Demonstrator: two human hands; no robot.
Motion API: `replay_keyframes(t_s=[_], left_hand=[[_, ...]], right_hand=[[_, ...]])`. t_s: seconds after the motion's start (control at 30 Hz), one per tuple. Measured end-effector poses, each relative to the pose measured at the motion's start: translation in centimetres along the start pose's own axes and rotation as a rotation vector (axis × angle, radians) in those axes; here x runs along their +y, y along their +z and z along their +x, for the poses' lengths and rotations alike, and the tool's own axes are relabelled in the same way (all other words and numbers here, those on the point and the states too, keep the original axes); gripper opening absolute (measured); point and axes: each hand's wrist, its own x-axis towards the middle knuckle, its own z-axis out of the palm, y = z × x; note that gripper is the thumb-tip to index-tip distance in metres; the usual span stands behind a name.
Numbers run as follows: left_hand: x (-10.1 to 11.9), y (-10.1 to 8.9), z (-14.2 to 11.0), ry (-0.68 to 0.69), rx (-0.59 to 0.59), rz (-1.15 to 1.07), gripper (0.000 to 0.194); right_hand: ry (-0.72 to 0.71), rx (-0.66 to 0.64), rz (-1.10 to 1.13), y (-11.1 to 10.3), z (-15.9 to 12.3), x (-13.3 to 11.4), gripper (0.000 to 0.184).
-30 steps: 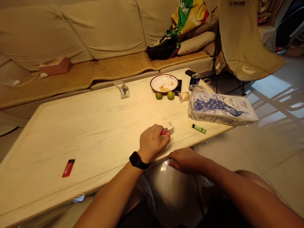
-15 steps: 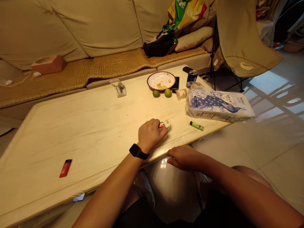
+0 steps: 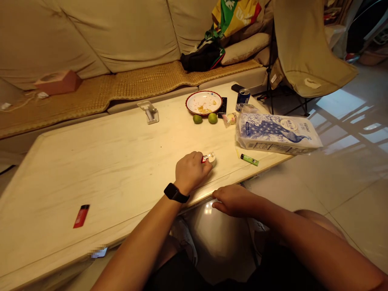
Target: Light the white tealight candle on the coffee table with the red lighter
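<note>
- Red lighter [image 3: 205, 159]: on my feed it sits in the left hand [image 3: 191, 171], its end against a small white round piece [image 3: 212, 159] on the pale wooden table [image 3: 100, 161]. I can't make out what the piece is from here.
- Grip: the left hand is closed around the lighter, with the fingers wrapped over its body. The thumb is hidden from my angle, so I can't tell whether it is on the lighter's lever. I see no flame.
- Right hand [image 3: 233, 201]: open and empty, fingers loosely curled, at the table's near edge.
- Close by: a green lighter [image 3: 249, 159] lies just beside a large peacock-print tissue pack [image 3: 278, 133], both to the right of the white piece.
- Farther off: a plate with food scraps [image 3: 203, 102], two limes [image 3: 197, 119] [image 3: 212, 118] and a blue can [image 3: 243, 96]. A second red lighter [image 3: 81, 216] lies flat well to the left.
- Risk: if the lighter is lit here, the tissue pack and its plastic wrap are the nearest things likely to catch. A flame tilted that way would be the cause.
- Risk: the white piece looks small and loose on a smooth top. Pressing harder or at an angle could push it away or tip it over.
- Risk: the left hand covers much of the contact point, so I could miss a slip or a small flame.
</note>
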Motion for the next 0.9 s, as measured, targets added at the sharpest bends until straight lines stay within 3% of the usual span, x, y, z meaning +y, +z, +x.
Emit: replay_keyframes(t_s=[0.7, 0.9], left_hand=[[0.5, -0.6, 0.8, 0.029, -0.024, 0.018, 0.021], [0.2, -1.1, 0.2, -0.006, 0.067, -0.022, 0.026]], right_hand=[[0.003, -0.008, -0.002, 0.1, 0.3, -0.2, 0.035], [-0.010, 0.006, -0.018, -0.1, 0.1, -0.1, 0.033]])
